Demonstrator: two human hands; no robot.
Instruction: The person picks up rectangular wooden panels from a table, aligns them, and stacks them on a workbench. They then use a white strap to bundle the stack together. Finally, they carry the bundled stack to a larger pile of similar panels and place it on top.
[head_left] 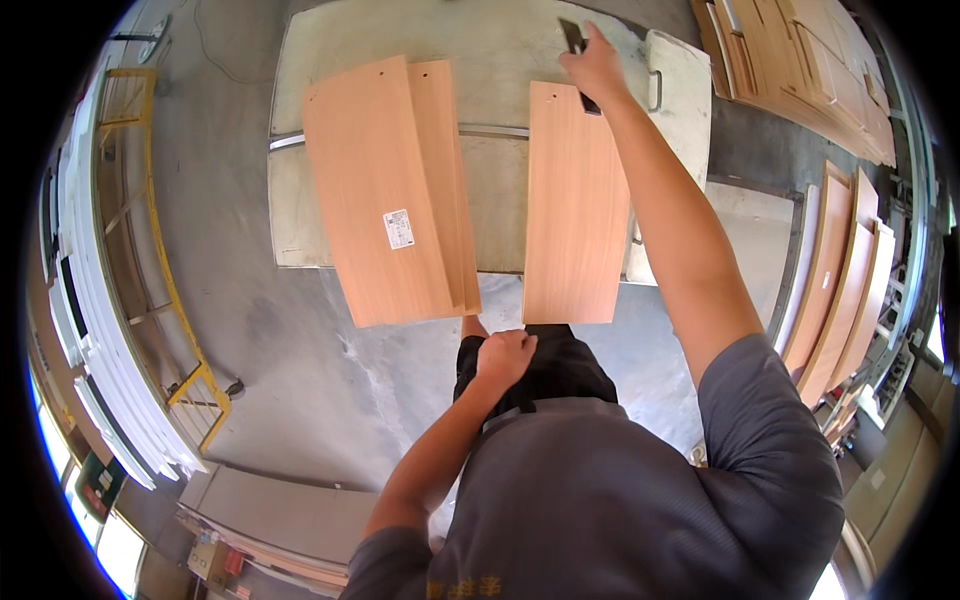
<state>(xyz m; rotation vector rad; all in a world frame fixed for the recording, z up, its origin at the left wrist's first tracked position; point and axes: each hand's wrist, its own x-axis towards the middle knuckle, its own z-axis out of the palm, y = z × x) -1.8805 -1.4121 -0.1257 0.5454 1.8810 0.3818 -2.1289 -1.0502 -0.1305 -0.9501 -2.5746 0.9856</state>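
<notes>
My right hand (597,68) is stretched out over the far right of the pale green worktable (490,210). It is closed around a narrow, dark, flat bar-shaped object (573,36), whose exact kind I cannot make out. Below it lies a single wood-grain panel (575,210) with small holes near its far end. To the left, a wood-grain panel with a white label (375,200) partly covers another panel (440,150). My left hand (507,357) is held near my waist, apart from the panels, with curled fingers. Its palm is hidden.
A yellow-framed rack (152,200) with long white pieces stands at the left. Stacked wooden panels (800,60) lie at the far right, and more boards (835,270) stand at the right. Behind me to the left is a low stack of boards (280,515).
</notes>
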